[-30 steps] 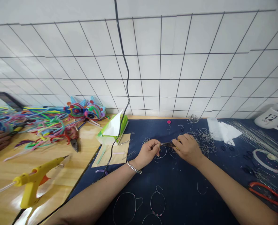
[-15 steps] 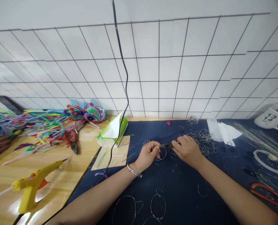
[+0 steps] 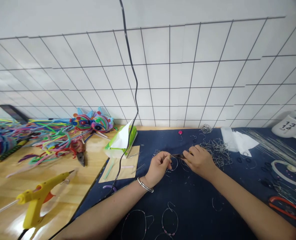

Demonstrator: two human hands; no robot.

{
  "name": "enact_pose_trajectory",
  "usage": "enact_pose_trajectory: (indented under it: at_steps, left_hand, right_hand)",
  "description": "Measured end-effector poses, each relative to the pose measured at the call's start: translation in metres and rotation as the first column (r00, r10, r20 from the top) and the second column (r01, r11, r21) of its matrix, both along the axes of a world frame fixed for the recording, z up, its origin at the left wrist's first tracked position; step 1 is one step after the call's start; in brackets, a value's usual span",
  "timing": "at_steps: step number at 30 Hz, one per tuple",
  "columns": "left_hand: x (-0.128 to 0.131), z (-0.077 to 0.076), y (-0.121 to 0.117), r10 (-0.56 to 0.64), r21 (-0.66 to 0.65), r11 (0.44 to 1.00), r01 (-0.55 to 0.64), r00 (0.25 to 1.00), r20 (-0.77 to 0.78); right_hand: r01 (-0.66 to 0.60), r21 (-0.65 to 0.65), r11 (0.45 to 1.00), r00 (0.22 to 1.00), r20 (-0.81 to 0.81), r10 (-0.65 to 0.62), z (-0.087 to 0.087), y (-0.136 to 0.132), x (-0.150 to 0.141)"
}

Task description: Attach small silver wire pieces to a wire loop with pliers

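Fingers pinched, my left hand (image 3: 160, 166) holds a thin silvery wire ring (image 3: 177, 163) that hangs below the fingertips. My right hand (image 3: 199, 160) is wrapped round dark-jawed pliers (image 3: 178, 156); their tips point left and meet the wire at my left fingertips. The exact grip of the jaws is too small to make out. Nearer to me on the dark blue cloth (image 3: 200, 206) lie a wire ring with pink beads (image 3: 169, 221) and a larger wire ring (image 3: 134, 225). A tangle of wire (image 3: 216, 151) lies just beyond my right hand.
To the left are a yellow glue gun (image 3: 38, 196), red-handled pliers (image 3: 80, 155), colourful pipe cleaners (image 3: 53, 140) and a tissue pack (image 3: 120, 141). A black cable (image 3: 135, 83) hangs down in front. On the right are a white mug (image 3: 289, 126), straight wires (image 3: 275, 148) and orange-red handles (image 3: 288, 208).
The view has shifted slightly, so things sit a little further right. Another person's hand at the far left has gone out of view. My hands keep almost the same pose.
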State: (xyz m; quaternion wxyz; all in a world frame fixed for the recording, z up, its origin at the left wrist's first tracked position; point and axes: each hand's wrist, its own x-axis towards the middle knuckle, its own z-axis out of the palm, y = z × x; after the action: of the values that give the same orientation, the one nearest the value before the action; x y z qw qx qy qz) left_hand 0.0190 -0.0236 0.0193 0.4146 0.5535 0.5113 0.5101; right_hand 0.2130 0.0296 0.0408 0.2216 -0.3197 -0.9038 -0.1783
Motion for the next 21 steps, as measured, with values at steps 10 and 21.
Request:
enact_pose_trajectory:
  at_steps: [10,21]
  left_hand:
    - [0.002,0.005,-0.003,0.023,-0.003,1.000,-0.024,1.000,-0.005]
    - [0.001,0.005,-0.001,-0.008,-0.004,1.000,0.008,0.999,-0.049]
  right_hand:
    - [-0.008,-0.018,1.000,1.000,0.024,0.008,0.000,0.000,0.001]
    - [-0.006,-0.113,0.994,0.997,-0.072,-0.003,-0.011,0.002,0.001]
